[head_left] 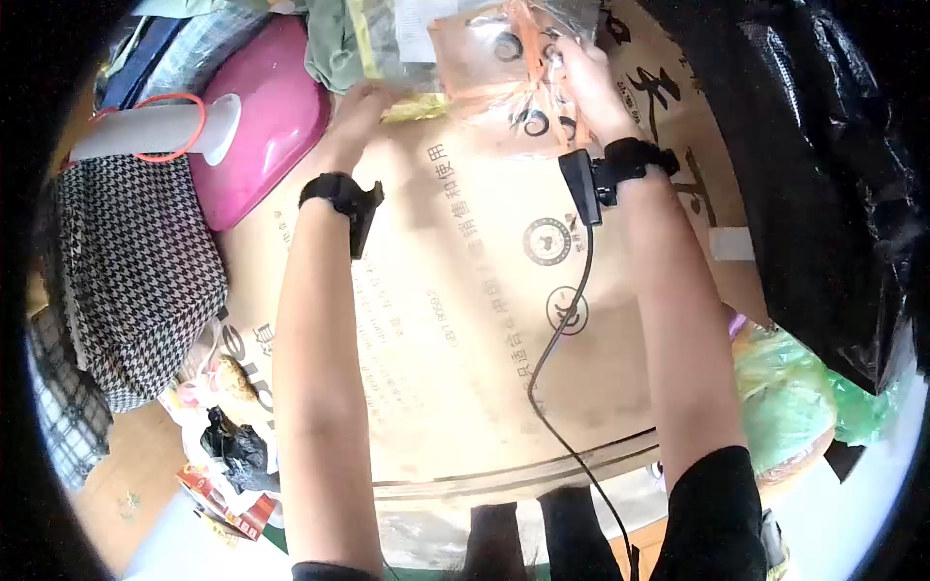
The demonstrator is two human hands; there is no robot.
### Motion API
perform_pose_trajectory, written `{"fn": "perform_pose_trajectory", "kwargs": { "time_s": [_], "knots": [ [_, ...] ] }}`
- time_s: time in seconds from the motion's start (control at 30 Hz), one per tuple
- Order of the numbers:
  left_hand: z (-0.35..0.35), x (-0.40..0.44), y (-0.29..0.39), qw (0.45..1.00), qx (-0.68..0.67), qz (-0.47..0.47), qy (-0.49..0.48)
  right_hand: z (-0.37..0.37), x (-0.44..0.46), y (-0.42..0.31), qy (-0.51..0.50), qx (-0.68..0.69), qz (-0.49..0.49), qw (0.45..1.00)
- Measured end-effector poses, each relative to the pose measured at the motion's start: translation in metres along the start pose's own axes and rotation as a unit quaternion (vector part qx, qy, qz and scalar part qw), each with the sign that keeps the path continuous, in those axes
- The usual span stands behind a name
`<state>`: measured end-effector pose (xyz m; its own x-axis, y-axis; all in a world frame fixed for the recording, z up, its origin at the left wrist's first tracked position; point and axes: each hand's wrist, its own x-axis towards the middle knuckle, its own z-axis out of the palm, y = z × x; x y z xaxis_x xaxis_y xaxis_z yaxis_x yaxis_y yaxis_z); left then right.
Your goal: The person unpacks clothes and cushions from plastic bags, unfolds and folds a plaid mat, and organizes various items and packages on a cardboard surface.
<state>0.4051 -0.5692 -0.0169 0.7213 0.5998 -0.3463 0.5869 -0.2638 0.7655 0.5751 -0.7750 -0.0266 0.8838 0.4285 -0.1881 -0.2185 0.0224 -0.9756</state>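
A clear plastic bag [489, 82] with orange panels and black swirl prints lies at the far end of the cardboard. Its near-left side meets a yellow strip [417, 107]; whether both belong to one package I cannot tell. My right hand [587, 82] is closed on the bag's right side, crumpling the plastic. At the yellow strip's left end, my left hand [364, 105] is closed with curled fingers on the edge of the plastic; the fingertips are partly blurred. Each wrist wears a black strap, and a black cable [542, 363] runs down from the right one.
Printed cardboard [436, 320] spreads beneath my arms. On the left are a pink stool seat [266, 116] with a white leg and red ring, and a houndstooth fabric bag [136, 271]. Black plastic [814, 174] and a green plastic bag [785, 397] lie on the right.
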Motion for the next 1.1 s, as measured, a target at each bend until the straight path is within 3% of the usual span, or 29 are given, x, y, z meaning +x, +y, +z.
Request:
{"fn": "perform_pose_trajectory", "kwargs": {
  "time_s": [0.03,0.07,0.1,0.13,0.17,0.23,0.27,0.33,0.37,0.43,0.47,0.5,0.53,0.57,0.6,0.67,0.7,0.73,0.77,0.8,0.83,0.93,0.97,1.03,1.07,1.1],
  "knots": [
    [0.010,0.000,-0.007,0.999,0.000,0.034,0.013,-0.003,0.006,0.004,0.001,-0.089,-0.127,0.988],
    [0.018,-0.001,-0.016,0.997,0.002,0.067,0.028,-0.007,-0.008,-0.016,-0.033,-0.114,-0.027,0.993],
    [0.021,-0.002,-0.023,0.994,0.008,0.101,0.045,-0.011,-0.024,-0.014,-0.035,-0.115,-0.027,0.992],
    [0.029,-0.006,-0.025,0.984,0.054,0.129,0.107,-0.016,-0.038,-0.001,0.015,-0.158,-0.083,0.984],
    [0.032,-0.010,-0.022,0.984,0.054,0.130,0.109,-0.020,-0.053,0.014,0.066,-0.201,-0.138,0.968],
    [0.038,-0.023,-0.019,0.991,-0.049,0.096,0.074,-0.019,-0.088,0.046,0.040,-0.102,-0.144,0.984],
    [0.042,-0.030,-0.010,0.992,-0.010,0.078,0.102,-0.019,-0.102,0.042,0.038,-0.100,-0.144,0.984],
    [0.052,-0.031,-0.011,0.989,-0.032,0.091,0.113,-0.019,-0.123,0.038,0.097,-0.355,-0.155,0.917],
    [0.058,-0.028,-0.010,0.985,-0.057,0.110,0.121,-0.020,-0.120,0.043,0.095,-0.356,-0.155,0.917],
    [0.074,-0.012,-0.002,0.969,-0.133,0.157,0.138,-0.026,-0.101,0.053,0.014,-0.072,-0.126,0.989],
    [0.081,-0.004,0.003,0.955,-0.185,0.182,0.142,-0.027,-0.094,0.047,0.029,-0.047,-0.170,0.984],
    [0.076,-0.031,0.047,0.961,-0.200,0.164,0.095,-0.029,-0.086,0.033,0.041,-0.107,-0.144,0.983],
    [0.081,-0.016,0.040,0.960,-0.201,0.185,0.065,-0.031,-0.081,0.024,0.042,-0.162,-0.111,0.980],
    [0.086,-0.034,0.053,0.930,-0.332,0.154,0.032,-0.044,-0.074,0.032,0.024,-0.225,-0.099,0.969],
    [0.084,-0.036,0.041,0.977,-0.072,0.167,0.112,-0.042,-0.078,0.027,-0.018,-0.183,-0.125,0.975],
    [0.079,-0.031,0.033,0.993,-0.082,0.069,0.046,-0.037,-0.082,0.030,-0.013,-0.212,-0.118,0.970],
    [0.109,0.002,-0.001,0.982,0.010,0.143,0.126,-0.051,-0.065,0.053,0.021,-0.337,-0.194,0.921],
    [0.100,-0.030,0.004,0.985,0.026,0.127,0.118,-0.056,-0.058,0.064,-0.030,-0.201,-0.191,0.960],
    [0.093,-0.051,0.013,0.989,-0.050,0.071,0.123,-0.056,-0.065,0.054,-0.028,-0.223,-0.135,0.965],
    [0.088,-0.068,-0.005,0.969,-0.106,0.079,0.210,-0.085,-0.035,0.075,-0.055,-0.284,-0.132,0.948],
    [0.092,-0.079,-0.022,0.938,-0.168,0.095,0.289,-0.065,-0.059,0.050,-0.019,-0.315,-0.085,0.945],
    [0.068,-0.165,-0.058,0.927,-0.132,0.113,0.332,-0.079,-0.047,0.064,-0.020,-0.337,-0.109,0.935],
    [0.062,-0.194,-0.081,0.934,-0.044,0.106,0.340,-0.090,-0.047,0.079,-0.037,-0.316,-0.137,0.938],
    [0.043,-0.270,-0.118,0.935,0.034,0.058,0.349,-0.081,-0.098,0.087,-0.041,-0.303,-0.140,0.942],
    [0.038,-0.307,-0.146,0.921,0.047,0.044,0.385,-0.092,-0.117,0.113,0.005,-0.370,-0.151,0.917],
    [0.029,-0.354,-0.160,0.917,0.090,-0.018,0.388,-0.085,-0.154,0.119,-0.004,-0.341,-0.139,0.930]
  ]
}}
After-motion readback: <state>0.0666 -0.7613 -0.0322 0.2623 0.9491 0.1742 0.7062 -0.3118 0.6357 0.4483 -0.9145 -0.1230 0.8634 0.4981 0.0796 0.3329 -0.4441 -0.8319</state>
